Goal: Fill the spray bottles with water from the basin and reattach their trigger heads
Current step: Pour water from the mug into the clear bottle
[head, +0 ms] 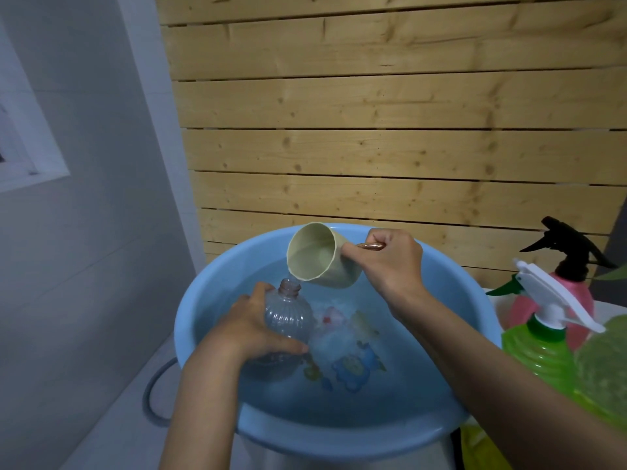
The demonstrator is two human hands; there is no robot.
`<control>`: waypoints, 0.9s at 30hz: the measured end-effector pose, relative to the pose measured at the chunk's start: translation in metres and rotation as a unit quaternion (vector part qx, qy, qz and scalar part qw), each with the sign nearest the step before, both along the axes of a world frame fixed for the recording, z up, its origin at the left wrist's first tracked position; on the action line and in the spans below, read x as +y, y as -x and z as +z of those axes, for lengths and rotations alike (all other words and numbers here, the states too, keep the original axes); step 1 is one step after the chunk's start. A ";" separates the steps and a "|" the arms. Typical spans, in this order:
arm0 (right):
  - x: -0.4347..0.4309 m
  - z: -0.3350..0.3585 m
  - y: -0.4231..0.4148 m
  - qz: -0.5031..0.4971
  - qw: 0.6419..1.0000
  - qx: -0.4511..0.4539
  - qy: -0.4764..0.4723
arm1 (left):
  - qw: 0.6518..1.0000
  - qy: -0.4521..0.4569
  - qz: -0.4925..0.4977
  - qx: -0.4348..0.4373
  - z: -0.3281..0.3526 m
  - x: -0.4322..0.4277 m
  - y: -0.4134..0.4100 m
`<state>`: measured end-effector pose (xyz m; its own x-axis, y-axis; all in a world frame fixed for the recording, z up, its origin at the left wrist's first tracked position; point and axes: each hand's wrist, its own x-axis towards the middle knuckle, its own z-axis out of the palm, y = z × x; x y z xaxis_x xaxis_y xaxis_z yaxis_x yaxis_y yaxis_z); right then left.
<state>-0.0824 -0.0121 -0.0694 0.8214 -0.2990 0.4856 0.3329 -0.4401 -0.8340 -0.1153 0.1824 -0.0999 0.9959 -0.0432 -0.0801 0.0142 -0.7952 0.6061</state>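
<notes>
Over the basin point(210, 293), the left hand point(252, 329) wrapped the bottle point(288, 317), likely wet, slippery, thin-walled; the right hand point(390, 262) gripped the tilted cup point(319, 256)

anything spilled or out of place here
Nothing stands out. The right hand tilts the cup over the open bottle, which the left hand holds in the basin; no water shows outside it.

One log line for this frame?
step: pour | left hand: grips bottle | right hand: tips cup at bottle mouth | basin: water
</notes>
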 end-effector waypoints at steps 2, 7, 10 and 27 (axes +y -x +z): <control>0.000 0.000 0.000 0.000 1.000 -0.002 0.005 | 1.000 0.001 0.001 -0.001 0.000 0.000 0.000; 0.000 0.000 -0.001 -0.009 1.000 -0.006 0.014 | 1.000 -0.005 0.001 0.002 -0.001 0.000 -0.001; 0.000 0.000 -0.001 -0.011 1.000 -0.011 0.015 | 1.000 -0.013 -0.002 0.002 0.000 0.000 -0.001; 0.000 -0.001 -0.003 -0.025 0.998 -0.040 0.039 | 1.000 -0.011 -0.003 0.007 -0.003 0.001 -0.002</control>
<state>-0.0797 -0.0125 -0.0701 0.7638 -0.2975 0.5728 0.3730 -0.5208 -0.7679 -0.1133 0.1836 -0.1030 0.9943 -0.0475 -0.0951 0.0176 -0.8084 0.5883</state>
